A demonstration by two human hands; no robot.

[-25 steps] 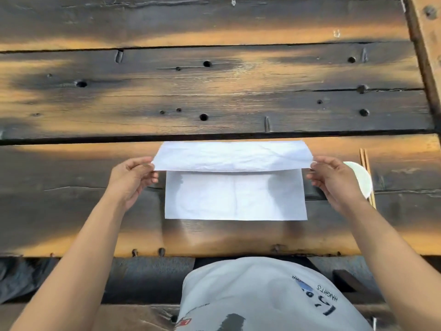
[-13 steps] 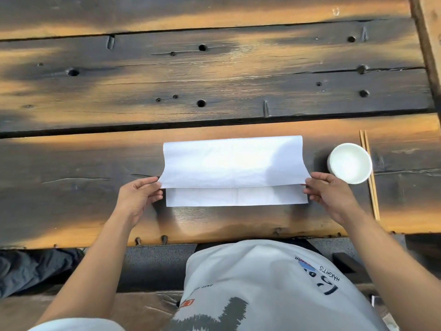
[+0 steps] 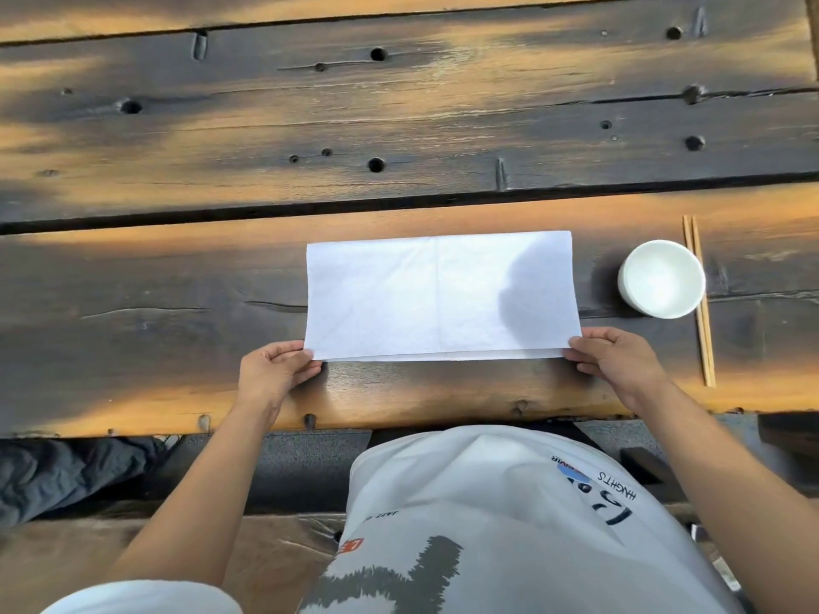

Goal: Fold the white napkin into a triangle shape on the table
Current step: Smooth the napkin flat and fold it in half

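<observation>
The white napkin (image 3: 425, 294) lies on the dark wooden table (image 3: 399, 126) as a wide rectangle, folded in half with its top layer reaching almost to the near edge. A thin strip of the lower layer shows along that edge. My left hand (image 3: 272, 374) pinches the near left corner of the top layer. My right hand (image 3: 614, 361) pinches the near right corner.
A small white bowl (image 3: 661, 277) stands just right of the napkin, with a pair of wooden chopsticks (image 3: 700, 299) lying beside it. The table's front edge runs just below my hands. Dark cloth (image 3: 66, 471) lies below the table at left.
Both hands have drawn the napkin's far edge toward me and laid it down over the near half, so the fold now nearly covers the lower layer.
</observation>
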